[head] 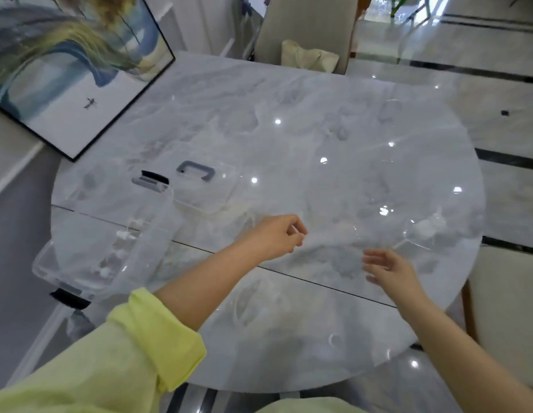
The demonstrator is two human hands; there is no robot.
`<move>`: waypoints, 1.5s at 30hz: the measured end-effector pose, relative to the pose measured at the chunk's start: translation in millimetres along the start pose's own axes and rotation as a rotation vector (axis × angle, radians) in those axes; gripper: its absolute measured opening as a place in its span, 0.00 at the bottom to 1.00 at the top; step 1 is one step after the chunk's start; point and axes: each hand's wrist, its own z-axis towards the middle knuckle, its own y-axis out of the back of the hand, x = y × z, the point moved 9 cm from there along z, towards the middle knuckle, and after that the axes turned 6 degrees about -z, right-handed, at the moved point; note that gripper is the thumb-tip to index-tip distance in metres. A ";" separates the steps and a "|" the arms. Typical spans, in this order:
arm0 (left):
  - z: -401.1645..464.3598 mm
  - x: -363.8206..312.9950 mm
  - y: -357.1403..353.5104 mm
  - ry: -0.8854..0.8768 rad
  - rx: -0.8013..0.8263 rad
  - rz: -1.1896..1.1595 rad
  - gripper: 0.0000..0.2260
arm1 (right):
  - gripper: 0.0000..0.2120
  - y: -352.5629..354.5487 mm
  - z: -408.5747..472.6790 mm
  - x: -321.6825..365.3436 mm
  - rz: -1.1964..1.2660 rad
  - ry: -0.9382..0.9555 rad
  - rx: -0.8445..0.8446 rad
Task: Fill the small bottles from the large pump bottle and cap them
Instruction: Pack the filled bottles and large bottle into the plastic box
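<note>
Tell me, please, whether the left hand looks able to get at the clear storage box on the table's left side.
Probably yes. The left hand hovers over the table holding nothing visible, and the stretch between it and the clear storage box looks bare.

Grey-white marbled table (pixel 289 114); yellow-green sleeve (pixel 146 338); grey handle (pixel 196 169).

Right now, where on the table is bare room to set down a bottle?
Free: the far middle of the table, beyond the lid with the grey handle. Crowded: the left edge, where the clear storage box stands, and the near middle under both hands, left, right.
</note>
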 end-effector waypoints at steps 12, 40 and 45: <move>76.3 -64.9 -157.3 0.092 0.111 0.036 0.25 | 0.29 109.7 32.7 -86.0 0.092 -0.288 -0.023; 57.1 -28.3 -144.6 0.212 -0.110 -0.096 0.32 | 0.28 51.5 69.4 21.1 -0.241 0.188 0.178; 22.2 -0.9 -118.1 0.211 -0.216 -0.167 0.35 | 0.31 5.9 43.5 37.9 -0.201 0.164 0.306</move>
